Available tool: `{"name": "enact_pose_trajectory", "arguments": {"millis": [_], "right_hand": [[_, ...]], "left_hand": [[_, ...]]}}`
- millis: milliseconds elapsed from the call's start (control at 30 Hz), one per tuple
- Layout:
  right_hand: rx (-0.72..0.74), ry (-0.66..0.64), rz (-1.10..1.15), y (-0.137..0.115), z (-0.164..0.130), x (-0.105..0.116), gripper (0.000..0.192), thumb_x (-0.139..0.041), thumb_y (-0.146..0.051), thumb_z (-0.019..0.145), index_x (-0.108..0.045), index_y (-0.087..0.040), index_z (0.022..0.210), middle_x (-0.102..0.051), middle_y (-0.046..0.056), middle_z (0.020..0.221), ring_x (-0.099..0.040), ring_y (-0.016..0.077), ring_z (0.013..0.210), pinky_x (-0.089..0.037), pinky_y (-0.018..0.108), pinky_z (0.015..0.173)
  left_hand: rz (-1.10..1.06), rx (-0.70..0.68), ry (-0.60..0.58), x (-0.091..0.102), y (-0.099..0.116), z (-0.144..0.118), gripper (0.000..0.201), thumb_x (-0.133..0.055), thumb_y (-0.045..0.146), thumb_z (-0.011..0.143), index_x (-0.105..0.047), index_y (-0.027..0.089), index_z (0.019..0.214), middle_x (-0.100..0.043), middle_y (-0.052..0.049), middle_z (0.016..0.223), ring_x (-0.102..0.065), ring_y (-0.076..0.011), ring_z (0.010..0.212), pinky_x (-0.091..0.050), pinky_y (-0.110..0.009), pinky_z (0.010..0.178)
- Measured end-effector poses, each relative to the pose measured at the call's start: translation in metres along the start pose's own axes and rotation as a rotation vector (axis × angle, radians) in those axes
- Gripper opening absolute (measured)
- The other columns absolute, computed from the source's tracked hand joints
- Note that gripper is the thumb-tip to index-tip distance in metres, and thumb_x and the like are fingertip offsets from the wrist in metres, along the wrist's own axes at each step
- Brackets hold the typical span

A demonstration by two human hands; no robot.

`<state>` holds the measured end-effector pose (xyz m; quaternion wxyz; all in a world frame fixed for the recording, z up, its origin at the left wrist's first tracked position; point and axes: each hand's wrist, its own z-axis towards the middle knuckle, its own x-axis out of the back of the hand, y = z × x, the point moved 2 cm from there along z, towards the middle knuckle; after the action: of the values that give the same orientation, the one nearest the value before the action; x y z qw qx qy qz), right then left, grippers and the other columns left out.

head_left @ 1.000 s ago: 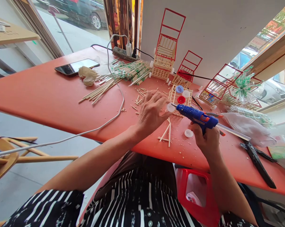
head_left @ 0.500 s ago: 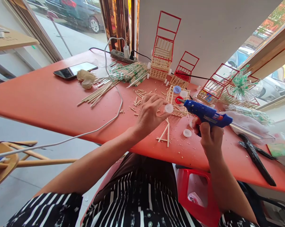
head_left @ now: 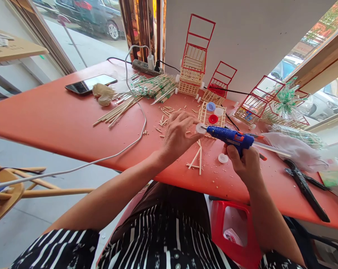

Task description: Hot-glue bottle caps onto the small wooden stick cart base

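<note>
- White bottle cap (head_left: 200, 128): pinched in the fingertips of my left hand (head_left: 178, 135), held just above the orange table (head_left: 51, 116), in front of the small stick tray (head_left: 213, 116)
- Blue glue gun (head_left: 231, 137): clamped in my right hand (head_left: 243, 164), nozzle touching the cap's edge; a clear glue stick pokes out the back
- Hands stand apart, joined only where nozzle meets cap
- Below the cap: a small frame of glued sticks (head_left: 197, 158) lies flat on the table; a second white cap (head_left: 223, 158) sits just beside my right hand
- Stick tray holds a blue cap (head_left: 210, 107), a white one and a red cap (head_left: 213, 119)
- Farther back: loose bamboo sticks (head_left: 118, 110), red-framed stick carts (head_left: 195, 59), a phone (head_left: 89, 83), a power strip (head_left: 144, 67) with a white cable trailing off the table
- Right side: black pliers (head_left: 305, 188), a white plastic bag (head_left: 292, 151)
- Under the table edge: a red stool (head_left: 232, 228)
</note>
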<state>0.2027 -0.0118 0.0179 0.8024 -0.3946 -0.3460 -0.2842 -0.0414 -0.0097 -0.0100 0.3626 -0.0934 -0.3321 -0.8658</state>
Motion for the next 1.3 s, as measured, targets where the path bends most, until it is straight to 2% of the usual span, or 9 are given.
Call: {"name": "enact_pose_trajectory", "arguments": {"millis": [167, 400, 633, 767, 1033, 1300], "right_hand": [[0.019, -0.04, -0.006, -0.0016, 0.0, -0.0005, 0.043, -0.054, -0.059, 0.101, -0.06, -0.024, 0.077, -0.056, 0.002, 0.06, -0.053, 0.0199, 0.058, -0.042, 0.035, 0.061], [0.042, -0.01, -0.084, 0.0003, 0.0017, 0.0009, 0.043, -0.052, -0.057, 0.101, -0.058, -0.025, 0.072, -0.054, 0.001, 0.057, -0.049, 0.0198, 0.055, -0.036, 0.035, 0.059], [0.041, 0.016, -0.079, 0.0012, 0.0003, 0.0009, 0.044, -0.053, -0.061, 0.1, -0.061, -0.026, 0.076, -0.058, 0.005, 0.062, -0.059, 0.0256, 0.068, -0.042, 0.038, 0.065], [0.054, -0.016, -0.09, -0.0008, -0.0002, 0.0014, 0.043, -0.053, -0.059, 0.1, -0.062, -0.025, 0.075, -0.059, 0.003, 0.062, -0.056, 0.0222, 0.06, -0.04, 0.037, 0.062], [0.062, -0.026, -0.127, -0.005, -0.0017, -0.0006, 0.05, -0.052, -0.062, 0.098, -0.063, -0.022, 0.069, -0.053, 0.0, 0.05, -0.047, 0.0161, 0.043, -0.031, 0.033, 0.053], [0.098, 0.026, -0.113, -0.0075, 0.0012, -0.001, 0.045, -0.051, -0.055, 0.1, -0.058, -0.023, 0.068, -0.052, -0.001, 0.052, -0.05, 0.0167, 0.048, -0.033, 0.032, 0.054]], "left_hand": [[0.008, -0.031, 0.001, -0.0004, 0.0016, -0.0002, 0.017, -0.084, 0.031, 0.09, -0.074, 0.021, 0.098, -0.078, -0.005, 0.105, -0.068, -0.025, 0.107, -0.049, -0.044, 0.105], [0.024, -0.027, -0.001, -0.0001, 0.0009, -0.0001, 0.017, -0.083, 0.033, 0.091, -0.073, 0.022, 0.098, -0.078, -0.004, 0.105, -0.068, -0.0249, 0.107, -0.05, -0.046, 0.106], [0.035, -0.01, 0.013, -0.0001, -0.0003, 0.0004, 0.019, -0.086, 0.032, 0.088, -0.073, 0.022, 0.098, -0.078, -0.004, 0.105, -0.068, -0.0253, 0.107, -0.051, -0.046, 0.106], [0.015, -0.016, 0.013, 0.0003, -0.0013, -0.0004, 0.021, -0.087, 0.029, 0.087, -0.073, 0.021, 0.1, -0.078, -0.005, 0.109, -0.067, -0.0254, 0.109, -0.049, -0.046, 0.107], [0.034, -0.05, 0.011, -0.0021, 0.0002, -0.0023, 0.014, -0.077, 0.033, 0.096, -0.073, 0.02, 0.1, -0.078, -0.006, 0.11, -0.066, -0.0255, 0.111, -0.046, -0.045, 0.109], [0.045, -0.058, -0.003, -0.0022, 0.0036, -0.0036, 0.017, -0.073, 0.038, 0.099, -0.075, 0.021, 0.102, -0.077, -0.006, 0.112, -0.064, -0.0259, 0.115, -0.046, -0.045, 0.11]]}}
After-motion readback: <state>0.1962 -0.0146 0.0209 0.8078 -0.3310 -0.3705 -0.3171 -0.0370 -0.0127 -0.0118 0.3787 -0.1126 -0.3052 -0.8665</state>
